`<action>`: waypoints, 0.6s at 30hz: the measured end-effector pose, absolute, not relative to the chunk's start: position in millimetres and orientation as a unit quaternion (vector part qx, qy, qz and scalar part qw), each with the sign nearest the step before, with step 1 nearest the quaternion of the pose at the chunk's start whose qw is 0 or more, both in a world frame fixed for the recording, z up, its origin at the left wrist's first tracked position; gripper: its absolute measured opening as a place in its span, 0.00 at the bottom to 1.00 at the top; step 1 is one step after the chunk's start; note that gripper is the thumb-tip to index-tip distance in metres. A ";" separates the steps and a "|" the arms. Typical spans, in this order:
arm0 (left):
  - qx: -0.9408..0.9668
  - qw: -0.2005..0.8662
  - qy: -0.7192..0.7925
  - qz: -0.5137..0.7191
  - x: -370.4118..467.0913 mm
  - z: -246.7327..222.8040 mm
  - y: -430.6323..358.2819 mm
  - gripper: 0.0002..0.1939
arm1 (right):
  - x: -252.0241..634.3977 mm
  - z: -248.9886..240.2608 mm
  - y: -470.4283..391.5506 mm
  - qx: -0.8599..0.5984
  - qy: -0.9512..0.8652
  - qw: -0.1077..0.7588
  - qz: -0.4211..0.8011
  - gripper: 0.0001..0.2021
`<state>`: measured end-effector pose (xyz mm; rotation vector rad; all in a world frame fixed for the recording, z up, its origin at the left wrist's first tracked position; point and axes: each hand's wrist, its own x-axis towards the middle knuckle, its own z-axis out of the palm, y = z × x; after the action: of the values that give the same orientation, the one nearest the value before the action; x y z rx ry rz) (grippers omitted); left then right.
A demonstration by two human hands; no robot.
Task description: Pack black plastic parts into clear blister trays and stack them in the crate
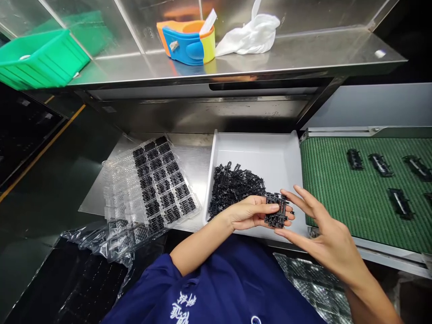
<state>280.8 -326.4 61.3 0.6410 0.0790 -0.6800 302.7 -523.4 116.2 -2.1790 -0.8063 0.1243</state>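
Note:
Several black plastic parts (276, 210) lie together in my left hand (251, 213), the thumb pressing on top, over the front right of the white tray (258, 150). Just to their right is my right hand (326, 238), its thumb and fingers spread around the parts' right side; nothing is plainly gripped in it. A heap of similar black parts (232, 186) fills the left part of the tray. To the left, clear compartment trays (165, 184) hold black parts in rows.
On the right, a green conveyor belt (364, 193) carries several black pieces. The steel shelf (303, 49) above holds a green bin (43, 60), an orange, blue and yellow holder (191, 47) and a white bag (251, 36). Clear plastic film (104, 245) lies at lower left.

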 end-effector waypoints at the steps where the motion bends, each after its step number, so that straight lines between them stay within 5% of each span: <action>1: 0.308 0.892 0.038 -0.328 281.9 61.4 -326.2 0.28 | 303.5 116.8 -523.8 -0.861 -0.315 0.395 0.053 0.41; 10: 0.341 0.881 0.043 -0.325 293.4 60.0 -318.7 0.33 | 318.2 110.5 -515.9 -0.866 -0.414 0.280 0.016 0.37; 14: 0.327 0.893 0.068 -0.300 296.7 54.1 -322.3 0.29 | 341.7 104.1 -517.4 -0.857 -0.427 0.273 0.094 0.38; 18: 0.278 0.912 0.096 -0.285 299.4 55.1 -326.9 0.25 | 414.4 99.3 -537.0 -0.965 -0.118 0.232 0.043 0.26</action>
<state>299.4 -326.9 55.1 0.5735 0.1976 -0.5883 414.4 -537.0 99.3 -2.6514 -0.3241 0.1192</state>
